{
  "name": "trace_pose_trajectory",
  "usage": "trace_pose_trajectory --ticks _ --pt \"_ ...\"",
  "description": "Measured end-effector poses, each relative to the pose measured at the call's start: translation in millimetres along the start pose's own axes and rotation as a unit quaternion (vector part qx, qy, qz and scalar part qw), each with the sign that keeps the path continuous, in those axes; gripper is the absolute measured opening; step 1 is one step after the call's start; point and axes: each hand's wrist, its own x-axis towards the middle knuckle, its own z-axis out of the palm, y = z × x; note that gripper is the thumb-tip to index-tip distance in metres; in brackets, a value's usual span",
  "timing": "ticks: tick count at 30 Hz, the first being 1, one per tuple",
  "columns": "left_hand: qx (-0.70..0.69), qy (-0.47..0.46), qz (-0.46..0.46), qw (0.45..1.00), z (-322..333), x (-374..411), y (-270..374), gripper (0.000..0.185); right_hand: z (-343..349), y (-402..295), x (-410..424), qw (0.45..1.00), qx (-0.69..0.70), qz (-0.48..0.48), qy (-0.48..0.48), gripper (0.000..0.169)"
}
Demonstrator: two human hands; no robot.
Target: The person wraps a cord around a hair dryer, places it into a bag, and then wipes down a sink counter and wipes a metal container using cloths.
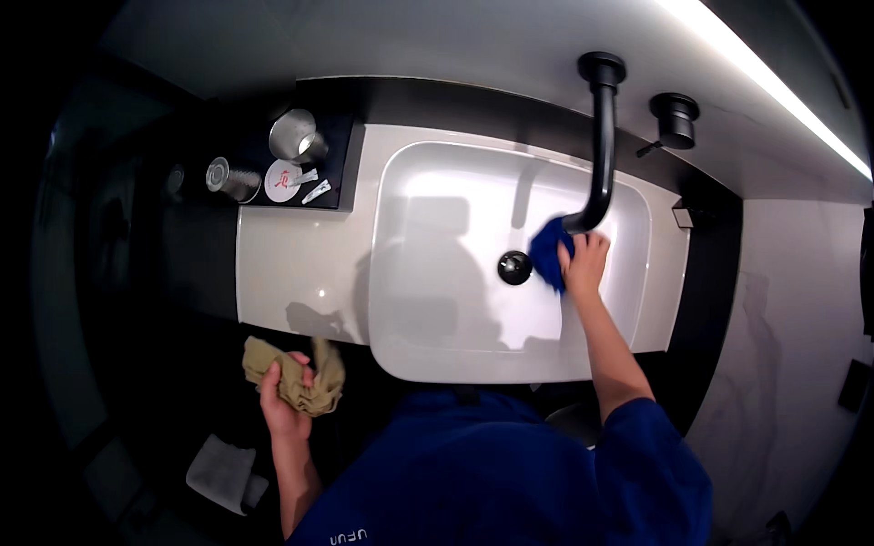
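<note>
My right hand (584, 265) grips a blue cloth (548, 254) at the outlet end of the black wall-mounted faucet (603, 147), over the white rectangular basin (423, 341). The cloth covers part of the bowl beside the round black drain stopper (514, 267). Off the front left of the counter, my left hand (285, 396) holds a crumpled tan cloth (307, 390), its loose end curling upward. The fingertips of my right hand rest close to the spout; whether they touch it is hard to tell.
A black tray (347, 164) at the counter's back left bears metal cups (292, 135), a round paper coaster (278, 185) and small sachets (316, 192). The black faucet handle (676, 123) juts from the wall. A folded grey towel (222, 471) lies at lower left. A small box (683, 214) stands right of the basin.
</note>
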Motion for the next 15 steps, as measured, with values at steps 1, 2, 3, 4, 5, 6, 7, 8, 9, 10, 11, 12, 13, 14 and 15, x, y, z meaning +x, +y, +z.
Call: trace_pose_trajectory --ticks 1,2,3,4,5,6,7,8,9,10,11,12,13,14,15 --pt "0.01 0.004 0.009 1.0 -12.6 -2.4 1.8 0.038 10.2 -12.2 30.1 1.0 0.019 0.019 0.013 0.041" --pt "0.016 0.011 0.016 1.0 -16.8 -0.6 1.6 0.037 23.4 -34.6 57.2 1.0 0.014 -0.021 0.019 0.042" --pt "0.022 0.019 0.023 0.999 -19.8 0.6 0.3 0.037 40.1 -68.1 78.2 0.998 0.01 -0.062 0.024 0.044" --pt "0.015 0.026 0.01 0.999 -19.5 2.1 -2.3 0.037 58.0 -105.9 85.4 0.997 0.047 -0.054 0.027 0.046" --pt "0.008 0.036 -0.002 0.999 -16.9 3.0 -6.6 0.036 73.3 -141.0 90.6 0.996 0.041 -0.077 0.028 0.046" --pt "0.0 0.043 -0.013 0.999 -14.3 5.4 -11.8 0.036 83.1 -179.4 92.3 0.994 0.087 -0.064 0.027 0.046" --pt "-0.004 0.019 -0.031 0.999 -14.0 7.0 -17.6 0.037 91.8 -207.3 90.1 0.99 0.131 -0.05 0.028 0.046" --pt "0.004 0.005 -0.045 0.999 -10.2 12.1 -25.2 0.038 97.2 -220.9 79.8 0.987 0.15 -0.044 0.042 0.047" --pt "0.013 -0.001 -0.06 0.998 -6.8 10.0 -28.1 0.038 96.3 -234.7 59.1 0.983 0.175 -0.038 0.05 0.048" --pt "0.013 0.038 -0.02 0.999 4.0 5.7 -33.3 0.039 86.1 -233.3 30.1 0.978 0.17 -0.114 -0.037 0.05" --pt "0.004 -0.035 -0.075 0.997 -2.3 6.5 -30.9 0.038 69.2 -218.0 -2.8 0.963 0.155 -0.186 -0.114 0.051" --pt "0.01 -0.042 -0.079 0.996 -3.0 6.4 -30.7 0.037 50.5 -200.4 -37.5 0.929 0.166 -0.276 -0.184 0.053" --pt "0.016 -0.047 -0.086 0.995 -4.0 4.2 -32.0 0.037 27.5 -181.1 -65.9 0.895 0.205 -0.311 -0.246 0.049" --pt "0.021 -0.052 -0.077 0.995 -8.2 1.5 -33.1 0.036 4.3 -169.0 -73.8 0.869 0.233 -0.287 -0.33 0.041" --pt "0.027 -0.056 -0.067 0.996 -14.7 0.7 -33.8 0.036 -12.2 -163.9 -56.1 0.855 0.235 -0.25 -0.39 0.036"
